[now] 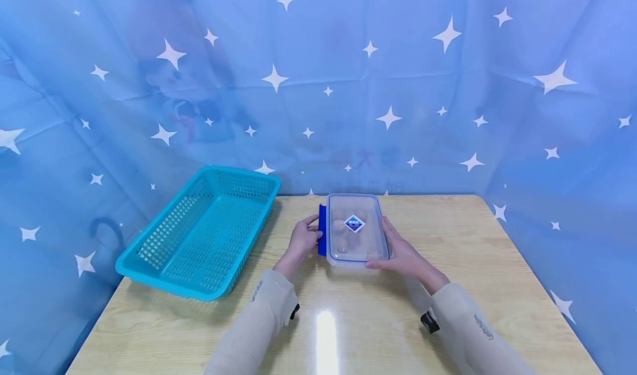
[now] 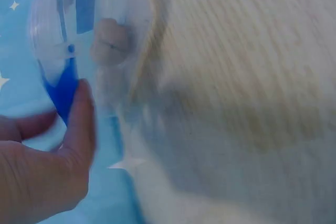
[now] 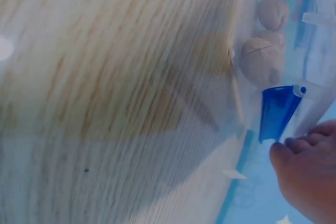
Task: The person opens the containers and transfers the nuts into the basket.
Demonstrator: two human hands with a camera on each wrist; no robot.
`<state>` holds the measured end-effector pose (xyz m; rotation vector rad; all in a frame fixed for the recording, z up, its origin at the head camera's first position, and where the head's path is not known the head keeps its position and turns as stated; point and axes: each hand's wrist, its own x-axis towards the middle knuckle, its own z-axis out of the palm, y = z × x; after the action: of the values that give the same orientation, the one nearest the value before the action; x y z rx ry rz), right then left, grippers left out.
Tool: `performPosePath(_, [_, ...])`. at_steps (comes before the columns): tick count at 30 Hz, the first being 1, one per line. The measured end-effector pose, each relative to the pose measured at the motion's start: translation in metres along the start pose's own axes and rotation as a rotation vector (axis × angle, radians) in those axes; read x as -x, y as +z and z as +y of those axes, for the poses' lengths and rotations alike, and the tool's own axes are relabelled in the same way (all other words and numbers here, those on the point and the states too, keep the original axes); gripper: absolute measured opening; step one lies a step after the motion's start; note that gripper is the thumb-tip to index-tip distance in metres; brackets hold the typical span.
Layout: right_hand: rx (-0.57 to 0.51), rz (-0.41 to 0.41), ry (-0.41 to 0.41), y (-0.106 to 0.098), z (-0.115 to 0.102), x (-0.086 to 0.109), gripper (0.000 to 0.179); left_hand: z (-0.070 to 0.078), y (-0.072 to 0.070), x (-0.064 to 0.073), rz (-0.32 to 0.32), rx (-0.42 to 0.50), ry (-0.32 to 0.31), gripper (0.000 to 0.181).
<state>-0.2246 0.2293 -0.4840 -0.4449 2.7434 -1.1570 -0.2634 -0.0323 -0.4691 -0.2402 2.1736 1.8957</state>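
Left grip (image 1: 302, 239) pinched blue latch (image 1: 322, 231) of lidded container (image 1: 365, 243); right grip (image 1: 402, 254) clamped its near right corner. Turquoise basket (image 1: 211, 237) sat left.

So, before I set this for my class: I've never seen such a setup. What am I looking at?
No machine here: a person works bare-handed. The wide picture comes from a camera on the head; the two close ones from a camera on each wrist. A turquoise basket sits on the wooden table. The left hand pinches a blue flap on a clear lidded container; the right hand holds the container's opposite side. Roundish brown things show inside.
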Motion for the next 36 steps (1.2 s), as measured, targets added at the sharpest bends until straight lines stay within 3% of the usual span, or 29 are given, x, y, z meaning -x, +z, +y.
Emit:
performPosePath(3, [-0.021,-0.005,-0.012,0.003,-0.003,0.001,0.127,-0.004,-0.004,-0.001,0.011,-0.002,-0.029,0.054])
performPosePath(7, [-0.019,0.007,-0.031,0.004,-0.009,-0.002,0.127,-0.004,-0.011,-0.006,-0.006,-0.032,-0.022,0.057])
performPosePath(11, [0.002,0.018,-0.010,0.002,-0.011,-0.002,0.127,-0.002,-0.011,-0.008,-0.027,-0.106,0.039,0.060])
performPosePath(15, [0.008,0.006,0.001,0.001,-0.010,-0.001,0.127,0.001,-0.009,-0.007,0.037,-0.194,0.149,0.052])
performPosePath(18, [0.008,0.005,-0.006,0.002,-0.011,-0.003,0.127,0.007,-0.008,-0.004,0.062,-0.189,0.182,0.047])
performPosePath(23, [-0.004,0.003,0.000,0.002,-0.013,-0.005,0.128,0.010,-0.007,0.001,0.046,-0.165,0.167,0.048])
performPosePath(36, [-0.050,0.016,0.008,0.009,-0.012,-0.003,0.128,-0.001,-0.006,0.003,0.063,-0.103,0.131,0.049])
